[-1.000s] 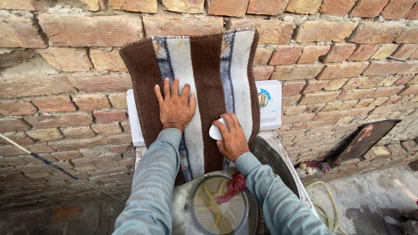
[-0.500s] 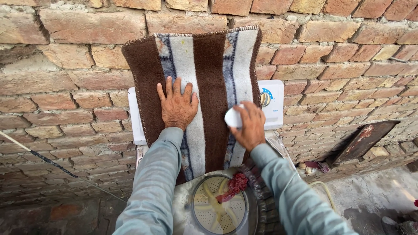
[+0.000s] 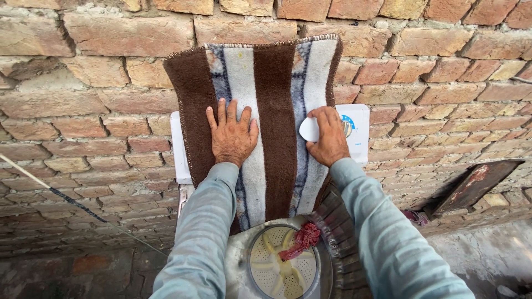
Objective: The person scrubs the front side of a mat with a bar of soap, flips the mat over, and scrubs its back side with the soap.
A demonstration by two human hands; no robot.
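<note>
Fingers (image 3: 324, 119) press white soap (image 3: 308, 130) near the rug's (image 3: 274, 111) right edge.

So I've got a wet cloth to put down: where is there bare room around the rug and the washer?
Free: the upper rug above both hands, and the ground at lower right. Crowded: mid-rug, where the left hand lies flat and the right hand presses a white soap bar. The washer tub already holds a red cloth.

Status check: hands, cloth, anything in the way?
Left hand flat on striped cloth. Right hand presses white soap bar against it. Nothing in the way.
</note>
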